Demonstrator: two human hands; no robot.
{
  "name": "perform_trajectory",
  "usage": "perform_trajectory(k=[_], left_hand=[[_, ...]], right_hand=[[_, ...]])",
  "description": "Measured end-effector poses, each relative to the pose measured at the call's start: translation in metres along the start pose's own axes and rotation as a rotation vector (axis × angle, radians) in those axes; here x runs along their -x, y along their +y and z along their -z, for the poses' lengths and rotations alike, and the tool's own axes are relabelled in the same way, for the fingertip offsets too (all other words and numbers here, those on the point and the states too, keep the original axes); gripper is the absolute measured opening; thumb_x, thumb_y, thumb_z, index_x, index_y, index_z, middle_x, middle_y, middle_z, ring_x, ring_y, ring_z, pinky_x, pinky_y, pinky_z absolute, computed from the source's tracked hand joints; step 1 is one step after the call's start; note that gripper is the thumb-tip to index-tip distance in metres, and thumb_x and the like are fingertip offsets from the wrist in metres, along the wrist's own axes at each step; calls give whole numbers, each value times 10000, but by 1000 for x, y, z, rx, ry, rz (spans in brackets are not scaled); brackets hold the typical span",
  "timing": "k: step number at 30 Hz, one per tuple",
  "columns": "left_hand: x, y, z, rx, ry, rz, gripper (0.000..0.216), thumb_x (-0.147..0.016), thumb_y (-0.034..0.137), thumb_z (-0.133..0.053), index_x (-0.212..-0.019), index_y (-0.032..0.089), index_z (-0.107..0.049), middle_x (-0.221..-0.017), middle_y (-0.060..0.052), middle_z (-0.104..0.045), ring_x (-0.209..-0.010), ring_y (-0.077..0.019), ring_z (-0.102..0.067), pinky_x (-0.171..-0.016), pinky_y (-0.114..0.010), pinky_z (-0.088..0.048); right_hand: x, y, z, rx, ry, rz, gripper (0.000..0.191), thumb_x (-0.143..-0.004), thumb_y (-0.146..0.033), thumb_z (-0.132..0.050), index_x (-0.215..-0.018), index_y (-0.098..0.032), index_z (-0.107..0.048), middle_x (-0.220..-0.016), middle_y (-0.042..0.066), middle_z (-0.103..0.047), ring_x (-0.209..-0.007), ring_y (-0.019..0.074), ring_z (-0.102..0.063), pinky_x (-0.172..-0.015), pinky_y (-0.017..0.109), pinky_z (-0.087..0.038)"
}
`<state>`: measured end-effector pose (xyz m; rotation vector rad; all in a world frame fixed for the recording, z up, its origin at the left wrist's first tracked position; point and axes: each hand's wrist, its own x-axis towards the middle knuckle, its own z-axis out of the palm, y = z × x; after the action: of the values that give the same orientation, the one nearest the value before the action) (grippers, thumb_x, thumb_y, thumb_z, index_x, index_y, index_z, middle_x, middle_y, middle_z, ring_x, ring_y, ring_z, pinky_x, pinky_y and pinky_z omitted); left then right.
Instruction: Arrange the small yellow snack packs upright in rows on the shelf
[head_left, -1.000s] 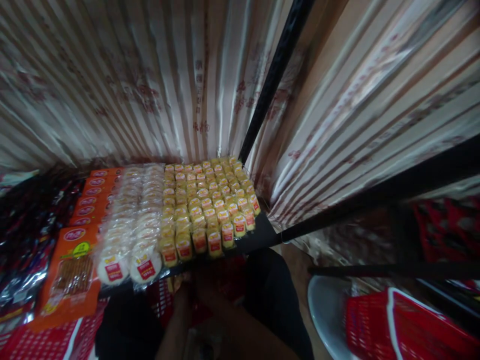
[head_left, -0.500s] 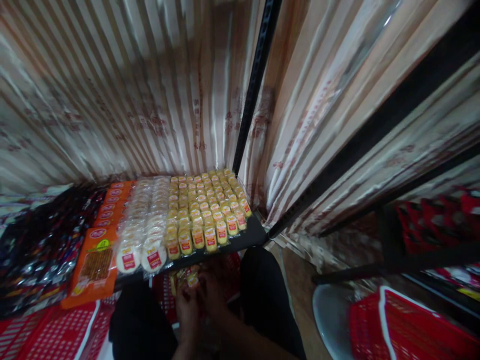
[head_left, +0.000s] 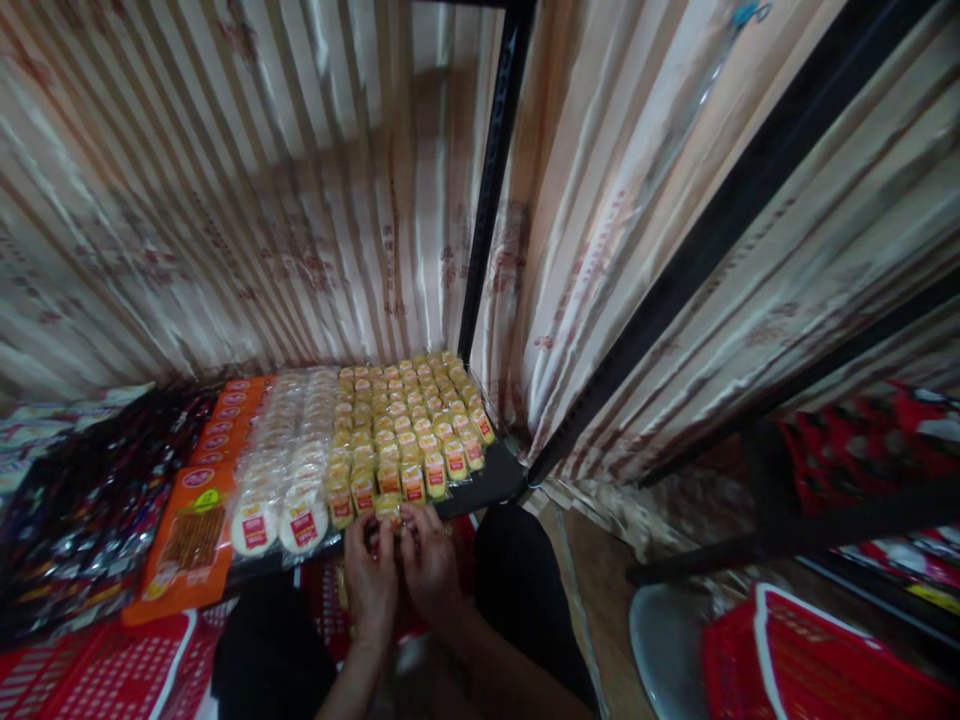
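Observation:
Rows of small yellow wrapped snacks with red labels [head_left: 412, 483] stand on the right part of a dark shelf [head_left: 487, 482]. At the front edge of these rows, my left hand [head_left: 371, 580] and my right hand [head_left: 431, 568] are close together. Both have their fingers closed on one yellow wrapped snack [head_left: 388, 507], which touches or almost touches the front row. Below, a red basket [head_left: 319, 610] sits between my knees with a few yellow packs in it, partly hidden by my arms.
White round wrapped snacks [head_left: 304, 525], orange snack packs [head_left: 191, 530] and dark shiny packs [head_left: 75, 510] line the shelf to the left. More red baskets stand at lower left [head_left: 127, 660] and lower right [head_left: 847, 650]. A black post [head_left: 495, 180] rises before the curtain [head_left: 337, 200].
Both hands have come up from the basket to the shelf's front edge, bringing a yellow wrapped snack. The view has shifted slightly.

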<state>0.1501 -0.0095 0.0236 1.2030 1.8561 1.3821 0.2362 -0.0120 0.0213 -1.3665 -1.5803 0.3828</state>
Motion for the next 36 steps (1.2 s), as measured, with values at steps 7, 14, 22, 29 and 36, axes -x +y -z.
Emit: perform_trajectory(k=[7, 14, 22, 29, 36], left_hand=[[-18, -4, -8, -127, -9, -80, 385, -769, 439, -445, -958, 123, -554, -918, -108, -587, -815, -213, -566, -804, -424, -468], [-11, -15, -15, -219, -19, -203, 395, -813, 369, -418, -1098, 109, -504, -1044, -132, -542, -979, -232, -521, -844, -424, -464], [-10, -31, -20, -432, 160, -495, 472, -804, 325, -495, -1226, 121, -439, -1200, -177, -453, -1187, -288, -396, -951, -502, -380], [-19, -35, -26, -592, 212, -655, 658, -808, 308, -517, -1376, 139, -231, -1478, -221, -71, -1358, -371, -39, -1026, -606, -217], [-26, -44, -31, -735, 159, -633, 434, -823, 255, -475, -1218, 75, -472, -1483, -226, -21, -1356, -375, -17, -1032, -600, -219]], right_hand=[[-8, 9, -11, -14, 18, -1, 332, -849, -183, -354, -1112, -164, -556, -977, 93, -620, -879, 161, -596, -803, 293, -501], [-4, 23, -14, -31, 46, 33, 327, -887, -219, -358, -1142, -179, -558, -1072, 100, -617, -1011, 166, -572, -882, 317, -485], [-5, 33, 2, 140, -22, 167, 300, -901, -212, -376, -1130, -214, -570, -1105, 68, -628, -1062, 169, -546, -913, 363, -457], [-28, 46, 4, 525, 21, 191, 469, -868, -358, -448, -1300, -175, -440, -1408, 153, -342, -1329, 328, -200, -978, 534, -314], [-37, 50, -11, 555, -96, 126, 475, -864, -381, -458, -1304, -203, -439, -1408, 91, -360, -1354, 313, -112, -1029, 536, -249]])
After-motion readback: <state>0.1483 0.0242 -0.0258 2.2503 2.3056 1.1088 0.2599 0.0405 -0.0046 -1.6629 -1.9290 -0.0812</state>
